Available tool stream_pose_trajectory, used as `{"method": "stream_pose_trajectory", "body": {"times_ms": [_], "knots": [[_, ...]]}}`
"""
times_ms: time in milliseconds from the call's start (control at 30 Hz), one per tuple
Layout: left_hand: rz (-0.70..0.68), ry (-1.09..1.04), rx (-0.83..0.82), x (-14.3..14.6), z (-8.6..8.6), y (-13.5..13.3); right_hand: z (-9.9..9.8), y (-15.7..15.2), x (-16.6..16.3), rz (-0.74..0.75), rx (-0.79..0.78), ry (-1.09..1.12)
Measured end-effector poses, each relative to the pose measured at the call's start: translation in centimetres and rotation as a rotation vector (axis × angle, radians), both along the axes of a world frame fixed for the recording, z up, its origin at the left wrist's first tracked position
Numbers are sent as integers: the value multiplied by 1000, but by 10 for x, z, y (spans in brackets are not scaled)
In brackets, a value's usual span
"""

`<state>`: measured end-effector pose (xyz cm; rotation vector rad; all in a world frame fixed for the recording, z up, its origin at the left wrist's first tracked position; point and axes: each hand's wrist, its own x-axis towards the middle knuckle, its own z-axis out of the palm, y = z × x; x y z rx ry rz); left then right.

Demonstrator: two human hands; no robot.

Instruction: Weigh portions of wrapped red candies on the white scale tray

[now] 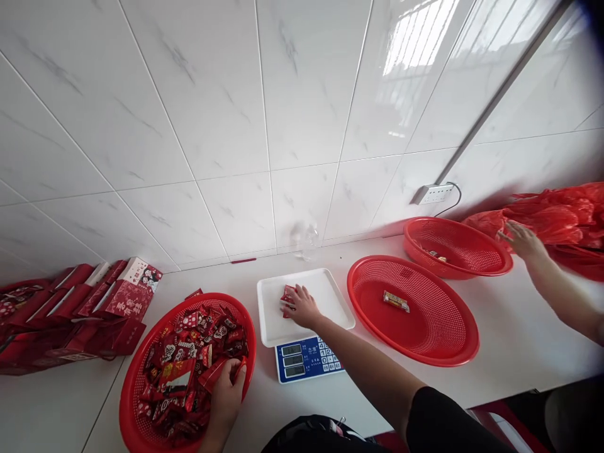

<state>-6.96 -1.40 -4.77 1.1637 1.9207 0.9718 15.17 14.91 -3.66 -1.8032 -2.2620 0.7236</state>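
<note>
- L hand (229, 391): I see it at the near-right edge of the round red plastic mesh basket (126, 390), thumb and fingers pinched on a flat red foil packet (214, 372).
- That basket is heaped w/ red-wrapped sweets (184, 355) and sits on the white counter (519, 333), left of the scale.
- R hand (302, 307): palm down on the white square scale tray (333, 290), fingers curled over a small red packet (287, 294) lying on the tray's left part.
- Blue-faced digital scale panel (306, 358) sticks out below the tray, just beside my R forearm; digits too small to read.
- Right of the tray: wide red mesh basket (425, 343) w/ one wrapped bar (396, 301) in it.
- Behind that, a far red mesh basket (472, 251), a few small pieces inside.
- Co-worker's hand (521, 242) is spread open, reaching at crumpled red plastic bags (559, 217) far right.
- Far left: a row of red printed gift boxes (127, 292) lying against the tiled wall.
</note>
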Motion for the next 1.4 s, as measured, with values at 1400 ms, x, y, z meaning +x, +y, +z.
{"method": "stream_pose_trajectory", "body": {"times_ms": [1400], "knots": [[-308, 508, -373, -39, -15, 60, 1, -71, 144, -354, 412, 37]]}}
